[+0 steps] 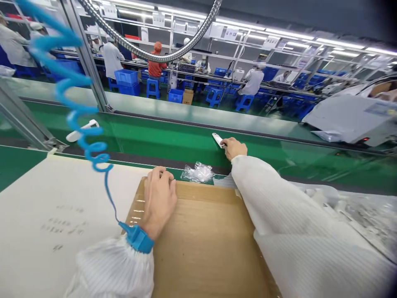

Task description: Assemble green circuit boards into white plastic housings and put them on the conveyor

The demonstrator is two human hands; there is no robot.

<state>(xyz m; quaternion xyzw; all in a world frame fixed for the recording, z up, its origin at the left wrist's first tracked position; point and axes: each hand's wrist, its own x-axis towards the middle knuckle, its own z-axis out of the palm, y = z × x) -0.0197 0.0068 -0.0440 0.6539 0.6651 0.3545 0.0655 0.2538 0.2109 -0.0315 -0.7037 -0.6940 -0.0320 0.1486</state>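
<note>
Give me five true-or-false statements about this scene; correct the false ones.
1. The right hand touches one end of a white item. True.
2. Both hands touch that item. False: the left hand rests near the far left corner of the brown tray.
3. Clear plastic lies just beyond the brown tray's far edge. True.
4. A straight lead rises from the left wrist. False: the blue cord from the blue band is mostly coiled.
5. A second white item lies farther left on the green belt. True.

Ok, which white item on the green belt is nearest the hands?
The right-hand white item, touching the right hand; the other white item lies far left, partly behind the blue coiled cord.
</note>
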